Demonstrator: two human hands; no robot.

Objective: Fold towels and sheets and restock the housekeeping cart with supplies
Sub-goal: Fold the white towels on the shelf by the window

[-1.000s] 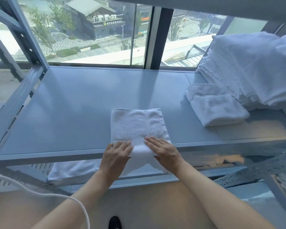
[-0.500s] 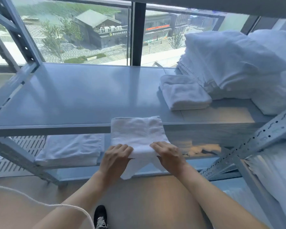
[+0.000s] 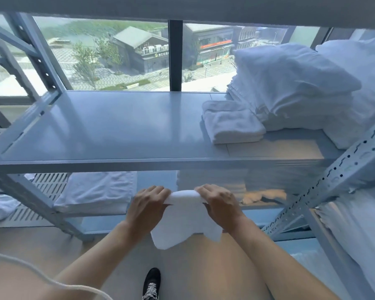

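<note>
White terry towel (image 3: 186,221) is hanging half-folded at lower centre while you are gripping its top edge with left hand (image 3: 148,204) and right hand (image 3: 220,203), folded stacks (image 3: 234,124) already waiting upper right.

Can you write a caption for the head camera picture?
Both hands, left and right, hold a white towel below the shelf.

So the grey metal shelf (image 3: 108,131) runs across the middle of the frame, mostly bare. At its right end sits a folded white towel (image 3: 233,124), touching a big heap of white linens (image 3: 294,87) behind it in the upper right. The lower shelf (image 3: 154,213) underneath has a folded white sheet (image 3: 95,191) at lower left.
</note>
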